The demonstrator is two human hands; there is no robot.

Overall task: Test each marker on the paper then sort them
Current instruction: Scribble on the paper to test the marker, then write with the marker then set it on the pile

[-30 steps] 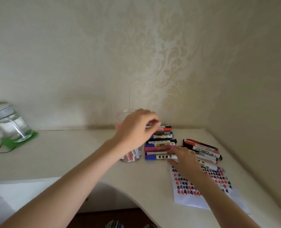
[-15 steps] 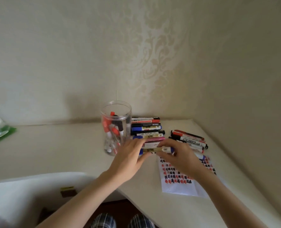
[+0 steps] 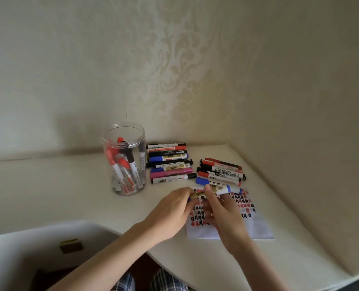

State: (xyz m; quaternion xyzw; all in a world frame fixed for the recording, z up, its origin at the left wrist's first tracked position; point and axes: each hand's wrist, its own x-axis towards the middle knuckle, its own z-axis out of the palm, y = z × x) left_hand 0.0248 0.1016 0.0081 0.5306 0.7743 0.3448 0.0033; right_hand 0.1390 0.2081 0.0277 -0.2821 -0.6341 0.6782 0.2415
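A blue marker (image 3: 220, 190) with a gold label is held level above the paper (image 3: 256, 223), which carries several red and black scribbles. My left hand (image 3: 174, 208) grips its left end and my right hand (image 3: 220, 208) pinches its middle; the blue cap points right. Behind it, one row of markers (image 3: 170, 164) lies beside a clear plastic jar (image 3: 123, 158) that holds several more red and black markers. A second pile of markers (image 3: 220, 172) lies to the right of that row.
The cream desk (image 3: 59, 185) ends at a patterned wall behind and a side wall on the right. Its curved front edge runs below my forearms. A small dark block (image 3: 71, 245) sits under the desk at lower left.
My left hand left the jar and came down onto the blue marker. Both hands lifted that marker from the front of the row to above the paper. The view shifted right, losing the water jar.
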